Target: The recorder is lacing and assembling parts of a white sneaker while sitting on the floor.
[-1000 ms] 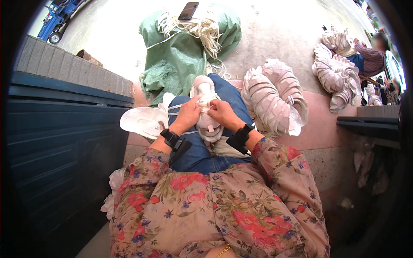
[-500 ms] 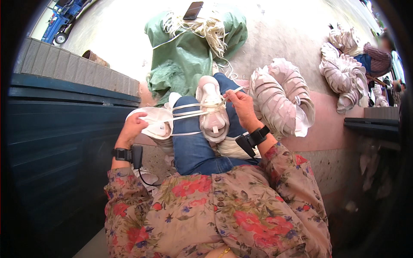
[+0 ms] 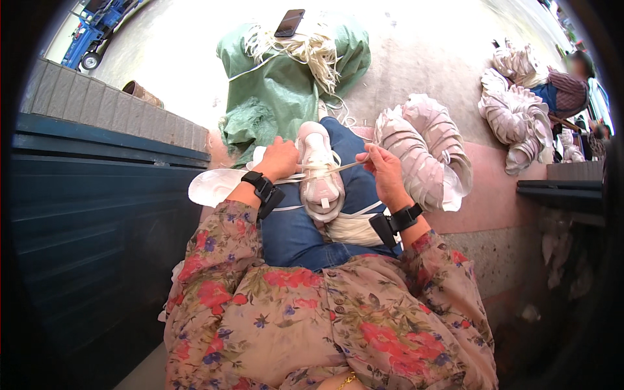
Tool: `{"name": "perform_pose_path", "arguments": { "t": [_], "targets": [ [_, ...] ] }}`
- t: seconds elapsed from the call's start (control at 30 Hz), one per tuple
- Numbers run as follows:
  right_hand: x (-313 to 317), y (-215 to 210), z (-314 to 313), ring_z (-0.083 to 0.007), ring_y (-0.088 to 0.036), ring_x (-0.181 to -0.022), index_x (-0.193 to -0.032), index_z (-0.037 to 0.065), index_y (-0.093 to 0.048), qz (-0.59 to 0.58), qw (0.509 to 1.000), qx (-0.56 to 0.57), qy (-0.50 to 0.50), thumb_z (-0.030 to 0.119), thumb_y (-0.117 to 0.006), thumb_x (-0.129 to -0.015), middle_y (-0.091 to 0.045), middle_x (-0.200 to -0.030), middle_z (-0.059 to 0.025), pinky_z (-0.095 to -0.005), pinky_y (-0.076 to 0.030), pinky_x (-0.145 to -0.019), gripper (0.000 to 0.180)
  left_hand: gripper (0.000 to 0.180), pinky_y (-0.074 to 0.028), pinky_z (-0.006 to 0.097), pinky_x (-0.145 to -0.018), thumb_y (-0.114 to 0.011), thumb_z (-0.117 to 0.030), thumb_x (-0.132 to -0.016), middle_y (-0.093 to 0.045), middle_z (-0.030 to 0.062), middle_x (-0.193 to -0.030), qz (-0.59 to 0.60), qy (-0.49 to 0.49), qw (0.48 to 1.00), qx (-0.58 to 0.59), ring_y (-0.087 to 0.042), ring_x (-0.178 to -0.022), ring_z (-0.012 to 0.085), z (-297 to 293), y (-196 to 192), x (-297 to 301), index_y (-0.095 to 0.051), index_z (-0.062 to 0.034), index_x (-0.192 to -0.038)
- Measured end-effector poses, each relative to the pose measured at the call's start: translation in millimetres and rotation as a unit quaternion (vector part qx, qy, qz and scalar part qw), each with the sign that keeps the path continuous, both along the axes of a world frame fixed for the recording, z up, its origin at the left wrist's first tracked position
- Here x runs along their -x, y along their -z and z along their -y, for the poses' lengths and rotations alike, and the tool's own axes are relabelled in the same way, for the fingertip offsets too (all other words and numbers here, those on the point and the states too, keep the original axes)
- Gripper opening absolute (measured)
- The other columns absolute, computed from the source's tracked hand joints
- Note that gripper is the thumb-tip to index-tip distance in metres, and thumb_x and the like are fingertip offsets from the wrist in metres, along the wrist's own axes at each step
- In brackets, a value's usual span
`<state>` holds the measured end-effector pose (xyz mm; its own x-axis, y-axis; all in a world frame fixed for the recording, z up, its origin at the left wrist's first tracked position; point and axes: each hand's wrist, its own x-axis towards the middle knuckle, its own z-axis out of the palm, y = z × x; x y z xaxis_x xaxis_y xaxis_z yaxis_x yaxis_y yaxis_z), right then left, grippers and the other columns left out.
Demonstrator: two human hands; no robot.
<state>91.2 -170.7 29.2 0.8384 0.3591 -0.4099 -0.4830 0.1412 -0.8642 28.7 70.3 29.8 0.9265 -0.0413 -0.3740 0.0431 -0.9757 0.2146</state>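
A pale pink and white sneaker point(image 3: 318, 188) rests between my thighs, its toe pointing away from me. My right hand point(image 3: 385, 170) is closed in a pinch on a flat cream shoelace point(image 3: 351, 166), which runs taut from the sneaker's upper. At the sneaker's left side, my left hand point(image 3: 281, 159) is closed with its fingers curled toward the eyelets. Its fingertips are hidden, and strands of lace pass beneath it. A white shoe piece point(image 3: 211, 187) lies beyond my left forearm. Under the sneaker's heel, a bundle of cream laces point(image 3: 357, 229) sits on my lap.
Ahead stands a green sack-covered heap point(image 3: 279, 91) with loose cream laces point(image 3: 312, 55) and a black phone point(image 3: 290, 23) on top. Curved rows of pink shoe uppers point(image 3: 422, 149) are at my right. Dark blue panels point(image 3: 97, 188) flank my left. Another person point(image 3: 567, 91) sits far right.
My left hand has moved right, from the white piece to the sneaker's side. The right hand has shifted right and slightly down, drawing the lace out to the right.
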Motion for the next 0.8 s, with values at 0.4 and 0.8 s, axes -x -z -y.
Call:
{"name": "perform_pose_path", "arguments": {
  "t": [0.4,0.8],
  "targets": [
    [-56,33,143,-0.0098,-0.054,-0.078,-0.093,0.011,-0.055,-0.015,0.958,-0.183,0.221,0.02,-0.053,-0.085,-0.058,-0.077,0.0003,-0.0305,-0.041,-0.073,0.012,0.02,-0.039,0.021,-0.056,-0.051,-0.014,-0.083,-0.053,0.0002,-0.067,-0.057,-0.366,0.78,0.505,-0.048,-0.057,0.0073,-9,-5,10,-0.055,-0.0008,-0.098],
    [-53,27,275,-0.0118,-0.056,-0.078,-0.091,0.013,-0.058,0.035,0.865,-0.34,0.368,0.021,-0.054,-0.083,-0.06,-0.077,0.003,-0.0433,-0.034,-0.086,0.012,0.022,-0.045,0.04,-0.073,-0.051,-0.019,-0.079,-0.059,0.018,-0.086,0.084,-0.182,0.965,0.169,-0.055,-0.079,0.035,36,14,32,-0.059,-0.0036,-0.093]
  ]
}}
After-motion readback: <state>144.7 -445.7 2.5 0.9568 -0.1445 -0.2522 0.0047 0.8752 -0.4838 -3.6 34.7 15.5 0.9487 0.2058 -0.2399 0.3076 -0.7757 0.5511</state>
